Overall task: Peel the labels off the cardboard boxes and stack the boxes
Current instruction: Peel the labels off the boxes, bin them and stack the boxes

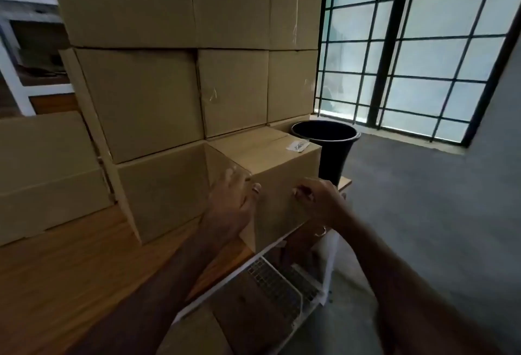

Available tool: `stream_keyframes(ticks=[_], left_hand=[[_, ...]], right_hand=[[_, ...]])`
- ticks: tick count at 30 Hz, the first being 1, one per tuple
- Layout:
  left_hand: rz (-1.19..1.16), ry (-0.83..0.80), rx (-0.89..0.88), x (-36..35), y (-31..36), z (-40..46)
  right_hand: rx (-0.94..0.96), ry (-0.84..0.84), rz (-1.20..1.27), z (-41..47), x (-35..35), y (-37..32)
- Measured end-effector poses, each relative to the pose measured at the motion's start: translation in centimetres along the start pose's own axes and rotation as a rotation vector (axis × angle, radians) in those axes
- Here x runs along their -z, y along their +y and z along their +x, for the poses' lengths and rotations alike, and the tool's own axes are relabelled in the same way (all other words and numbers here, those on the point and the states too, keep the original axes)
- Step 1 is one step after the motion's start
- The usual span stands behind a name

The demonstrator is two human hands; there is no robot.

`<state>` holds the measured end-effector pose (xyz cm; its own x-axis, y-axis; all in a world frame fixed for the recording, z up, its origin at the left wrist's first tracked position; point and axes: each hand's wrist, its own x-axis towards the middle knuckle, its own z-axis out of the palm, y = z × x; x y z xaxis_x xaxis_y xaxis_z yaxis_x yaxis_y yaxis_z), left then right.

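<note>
— So, what's biggest in front of you?

— The wall of stacked boxes (174,52), brown cardboard, piled several rows high on the wooden table (56,270). Everything else I'll place against that wall. Right of it is the barred window (408,52), and below the window the grey floor (423,213).

— And the box you're working on?

— The front box (282,168) sits on the table, touching the bottom row of the wall and jutting toward me at the wall's right end. Left of the wall, a low, long box (48,174) lies on the same table.

— Anything near the wall's right end?

— A black bucket (329,148), just beyond the front box, at the foot of the wall's right corner. Nearer to me than the wall, below the table edge, is a white wire rack (282,287).

— Your hands?

— My left hand (234,199) rests against the front box's near left corner, fingers fairly straight and spread over the edge. My right hand (318,199) is on the face of the same box, fingers curled in a narrow pinch at the surface; whether there's a label between them I cannot tell, it's too blurred.

— Any label you can see?

— A small white label (297,145) lies on top of the front box, at its far right edge, close to the bucket.
</note>
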<state>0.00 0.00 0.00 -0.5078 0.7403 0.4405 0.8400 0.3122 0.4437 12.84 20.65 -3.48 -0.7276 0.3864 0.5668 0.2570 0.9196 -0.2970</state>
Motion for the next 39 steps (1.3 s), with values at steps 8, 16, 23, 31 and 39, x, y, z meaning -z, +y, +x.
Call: stream_keyframes(ticks=[8,16,23,31,39], left_hand=[[-0.208,0.096,0.327,-5.2,0.1,3.6],[-0.299,0.109,0.359,-7.5,1.5,2.7],[-0.393,0.091,0.371,-8.0,1.2,2.3],[-0.611,0.185,0.471,-4.9,0.0,-0.8],[-0.695,-0.012,0.497,-3.9,-2.6,-4.1]], right_hand=[[-0.353,0.156,0.286,3.9,-0.7,5.8],[-0.469,0.123,0.589,4.7,-4.0,8.2],[-0.659,0.077,0.802,6.1,-4.2,8.8],[-0.611,0.104,0.862,1.2,-4.8,8.2],[-0.497,0.059,0.95,-4.1,-5.6,3.2]])
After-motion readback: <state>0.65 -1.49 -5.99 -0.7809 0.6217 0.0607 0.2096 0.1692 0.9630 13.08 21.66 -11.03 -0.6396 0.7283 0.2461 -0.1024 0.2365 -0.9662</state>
